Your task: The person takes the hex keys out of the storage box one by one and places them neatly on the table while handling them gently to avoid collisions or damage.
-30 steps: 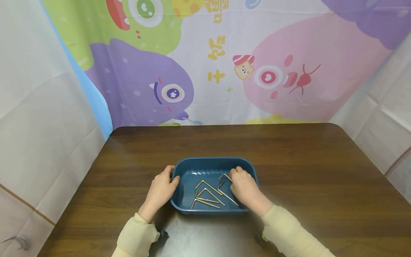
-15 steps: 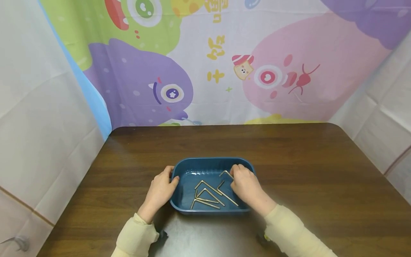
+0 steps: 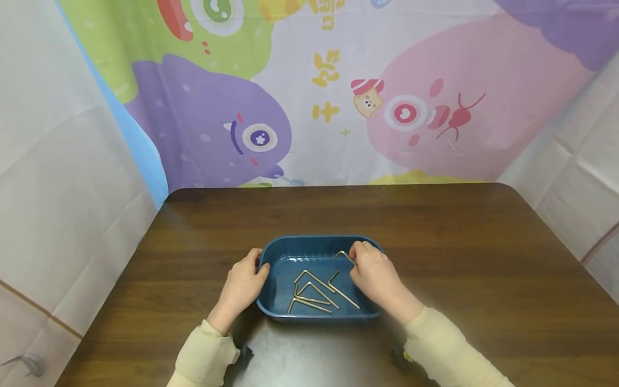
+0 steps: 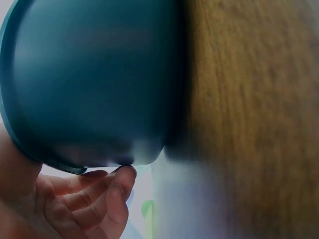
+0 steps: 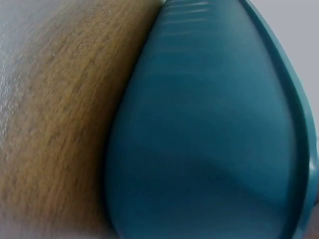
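A blue rectangular tray (image 3: 319, 319) with rounded corners stands on the table before me. My left hand (image 3: 243, 282) grips its left end, thumb over the rim and fingers against the outside; in the left wrist view those fingers (image 4: 92, 206) bend up against the tray wall (image 4: 94, 84). Inside the tray's right end, my right hand (image 3: 379, 279) pinches an L-shaped hex key (image 3: 347, 256), its short arm pointing left and the rest hidden by the fingers. Several more brass-coloured hex keys (image 3: 316, 290) lie loosely on the tray floor. Only the tray's outer wall (image 5: 199, 124) fills the right wrist view.
The dark wood table (image 3: 459, 231) spreads around the tray. A cartoon-print curtain (image 3: 329, 161) hangs along its far edge, with pale sheets (image 3: 72, 161) at both sides. A small dark object (image 3: 245, 355) shows beside the left sleeve.
My right hand has shifted a little to the right and away from me, with the hex key in its fingers. The left hand and the other hex keys have stayed put.
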A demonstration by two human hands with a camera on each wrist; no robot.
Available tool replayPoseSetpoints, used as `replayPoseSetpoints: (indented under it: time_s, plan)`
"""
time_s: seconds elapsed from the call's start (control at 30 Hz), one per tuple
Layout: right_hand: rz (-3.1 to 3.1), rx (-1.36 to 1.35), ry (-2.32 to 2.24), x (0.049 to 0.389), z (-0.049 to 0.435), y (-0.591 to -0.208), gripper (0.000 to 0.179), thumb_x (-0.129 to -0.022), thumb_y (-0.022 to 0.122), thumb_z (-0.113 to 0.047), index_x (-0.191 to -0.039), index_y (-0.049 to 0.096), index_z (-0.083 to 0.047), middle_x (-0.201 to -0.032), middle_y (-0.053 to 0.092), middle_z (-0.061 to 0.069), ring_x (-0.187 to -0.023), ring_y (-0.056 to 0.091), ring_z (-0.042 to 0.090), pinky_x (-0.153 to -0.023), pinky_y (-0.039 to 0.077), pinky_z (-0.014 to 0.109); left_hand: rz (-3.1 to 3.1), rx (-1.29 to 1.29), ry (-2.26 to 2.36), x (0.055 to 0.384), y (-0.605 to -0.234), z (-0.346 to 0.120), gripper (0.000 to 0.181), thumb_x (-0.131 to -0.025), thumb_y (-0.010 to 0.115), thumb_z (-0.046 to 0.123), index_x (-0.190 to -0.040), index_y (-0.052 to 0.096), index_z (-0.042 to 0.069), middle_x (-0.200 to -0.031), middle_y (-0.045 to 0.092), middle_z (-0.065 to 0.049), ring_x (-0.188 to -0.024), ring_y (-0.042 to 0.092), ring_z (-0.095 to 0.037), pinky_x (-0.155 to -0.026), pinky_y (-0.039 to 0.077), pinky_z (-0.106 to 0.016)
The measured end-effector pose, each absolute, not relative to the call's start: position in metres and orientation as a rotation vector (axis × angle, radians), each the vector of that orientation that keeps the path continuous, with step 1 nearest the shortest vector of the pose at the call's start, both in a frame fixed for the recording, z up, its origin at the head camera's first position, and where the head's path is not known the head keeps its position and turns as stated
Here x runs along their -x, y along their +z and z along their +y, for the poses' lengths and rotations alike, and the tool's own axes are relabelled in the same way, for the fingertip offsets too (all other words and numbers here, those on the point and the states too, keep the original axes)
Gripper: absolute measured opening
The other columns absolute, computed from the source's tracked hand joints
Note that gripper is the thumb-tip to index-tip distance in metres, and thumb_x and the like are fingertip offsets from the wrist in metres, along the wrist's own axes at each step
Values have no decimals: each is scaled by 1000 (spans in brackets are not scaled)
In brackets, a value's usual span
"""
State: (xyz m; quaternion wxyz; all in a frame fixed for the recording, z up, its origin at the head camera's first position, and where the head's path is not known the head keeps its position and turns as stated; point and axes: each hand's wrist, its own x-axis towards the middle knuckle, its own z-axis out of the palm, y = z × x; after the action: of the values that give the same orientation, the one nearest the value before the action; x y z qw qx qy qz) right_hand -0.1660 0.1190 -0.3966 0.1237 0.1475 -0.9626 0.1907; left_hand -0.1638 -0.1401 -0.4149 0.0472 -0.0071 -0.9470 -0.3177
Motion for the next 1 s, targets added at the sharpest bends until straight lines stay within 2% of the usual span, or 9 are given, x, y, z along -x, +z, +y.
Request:
replayPoseSetpoints:
  time_s: [0.6,1.0]
  plan:
    - [-2664,-461,627,164,129,-388,16,-70,62,-2,-82,53,-5,-71,48,1,-58,45,13,-53,42,27,-2896,35,-973,164,-415,-140,33,-89,51,21,-118,53,5,-110,62,-15,-97,60,-31,-81,47,-46]
    - [-2636,-414,649,164,137,-380,15,-71,61,-7,-80,49,-8,-71,46,0,-59,45,14,-53,39,29,-2896,35,-968,163,-415,-140,34,-89,51,22,-118,53,5,-111,62,-16,-98,60,-31,-82,46,-47]
